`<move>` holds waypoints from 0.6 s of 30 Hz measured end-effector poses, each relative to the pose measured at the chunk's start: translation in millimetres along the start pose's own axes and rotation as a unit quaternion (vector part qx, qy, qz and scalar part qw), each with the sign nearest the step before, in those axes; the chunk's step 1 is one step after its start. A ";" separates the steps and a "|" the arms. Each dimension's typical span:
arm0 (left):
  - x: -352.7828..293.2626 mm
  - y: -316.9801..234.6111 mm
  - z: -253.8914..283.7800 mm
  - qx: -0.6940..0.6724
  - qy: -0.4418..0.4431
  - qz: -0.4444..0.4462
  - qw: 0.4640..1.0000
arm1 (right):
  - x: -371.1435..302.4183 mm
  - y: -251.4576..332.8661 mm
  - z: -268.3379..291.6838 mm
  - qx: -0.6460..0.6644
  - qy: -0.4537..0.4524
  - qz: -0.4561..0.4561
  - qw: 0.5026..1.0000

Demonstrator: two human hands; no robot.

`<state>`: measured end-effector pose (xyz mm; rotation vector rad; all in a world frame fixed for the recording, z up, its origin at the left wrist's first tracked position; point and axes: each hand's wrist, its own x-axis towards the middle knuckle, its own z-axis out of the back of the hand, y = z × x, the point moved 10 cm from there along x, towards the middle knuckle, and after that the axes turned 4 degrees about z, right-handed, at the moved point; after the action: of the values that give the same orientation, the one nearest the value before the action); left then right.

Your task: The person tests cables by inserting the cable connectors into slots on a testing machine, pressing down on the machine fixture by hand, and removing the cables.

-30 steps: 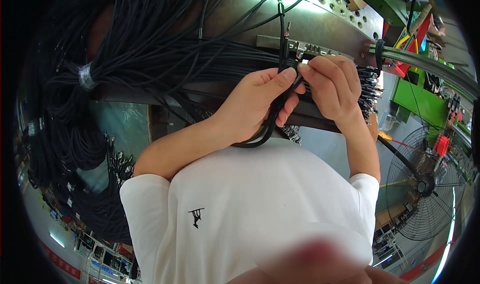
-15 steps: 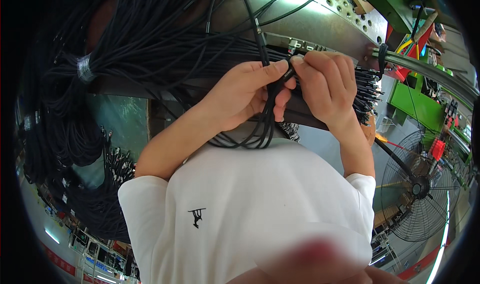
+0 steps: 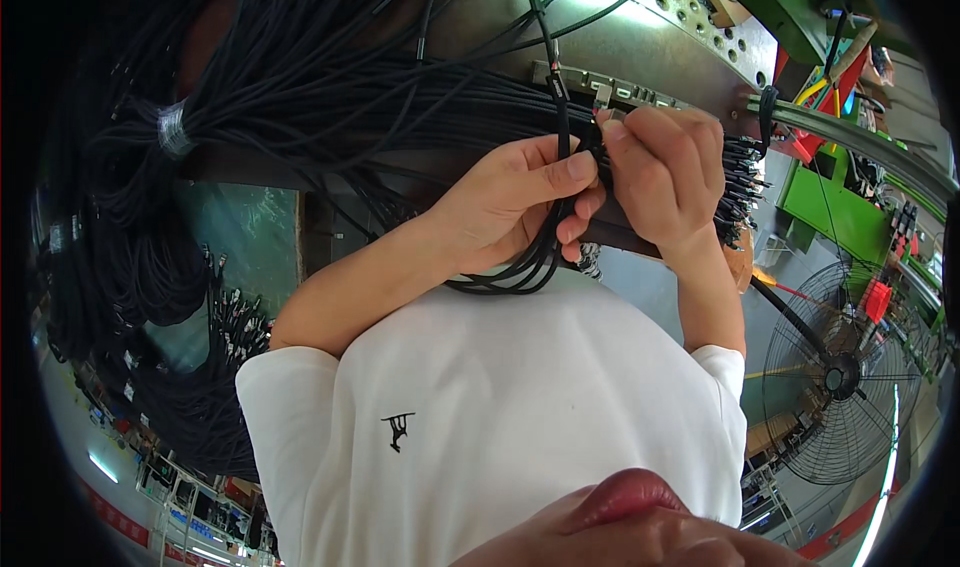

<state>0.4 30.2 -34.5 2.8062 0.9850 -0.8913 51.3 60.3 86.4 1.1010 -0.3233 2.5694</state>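
Note:
Black cables run through my left hand (image 3: 525, 197), which is closed round them with the thumb on top. Their looped lengths (image 3: 515, 279) hang below the palm, close to my white shirt. One cable end with a metal connector (image 3: 557, 82) sticks up beyond the left fingers. Close beside it, my right hand (image 3: 668, 172) is closed in a pinch at a cable end by the left fingertips. What lies inside the right fingers is mostly hidden. Just beyond both hands is a slotted metal strip (image 3: 640, 94) on the bench.
A large bundle of black cables (image 3: 300, 97) crosses the bench, gathered by a clear wrap (image 3: 172, 130) at the left. Cable ends (image 3: 738, 182) cluster right of my right hand. A perforated metal plate (image 3: 705, 22) lies beyond. Further right are a green machine (image 3: 830, 205) and a fan (image 3: 840, 375).
Both hands have shifted slightly to the right with the cables, the left more than the right. The upright cable end has moved right too and shows more of its connector.

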 end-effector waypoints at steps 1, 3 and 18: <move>-1.0 4.1 -7.8 -0.005 0.071 0.006 0.997 | -3.9 -4.5 0.5 -0.011 -0.007 0.001 1.000; -8.8 8.8 -22.1 -0.023 0.168 0.029 0.985 | -4.3 -9.7 4.0 -0.004 -0.021 -0.026 0.999; -19.0 -32.4 2.3 0.207 -0.025 -0.180 0.961 | -22.7 -53.3 -46.0 0.167 0.133 -0.269 0.939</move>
<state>-31.7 44.9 -21.5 2.9531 1.4894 -1.3434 56.1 119.9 42.8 0.7798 0.4402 2.2652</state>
